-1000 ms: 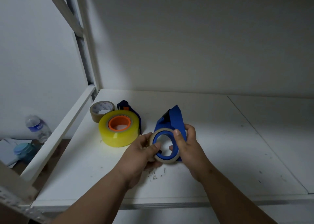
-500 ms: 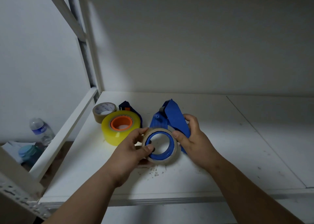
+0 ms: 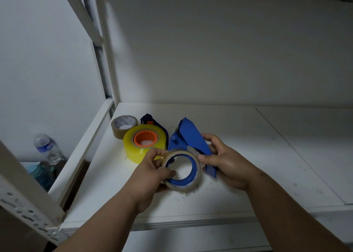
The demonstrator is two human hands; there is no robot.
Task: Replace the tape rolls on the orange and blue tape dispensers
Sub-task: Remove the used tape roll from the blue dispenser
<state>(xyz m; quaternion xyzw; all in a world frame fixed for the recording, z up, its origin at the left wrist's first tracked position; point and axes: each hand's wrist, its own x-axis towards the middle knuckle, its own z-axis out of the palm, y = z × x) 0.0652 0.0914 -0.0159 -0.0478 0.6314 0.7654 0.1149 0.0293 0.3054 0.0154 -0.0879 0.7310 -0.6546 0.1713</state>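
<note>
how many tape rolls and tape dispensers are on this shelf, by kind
Tape rolls: 3 – thin near-empty roll on the blue hub, thick yellowish clear roll on an orange core, brown roll.
Tape dispensers: 2 – blue plastic dispenser held in both hands, dark blue and orange dispenser behind the yellowish roll.
Total: 5

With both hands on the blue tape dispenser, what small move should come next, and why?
Probably slide the thin, nearly used-up roll sideways off the blue plastic tape dispenser. The left hand already pinches the roll's rim, the right hand holds the dispenser body, and the roll seems to sit on the blue hub.
</note>
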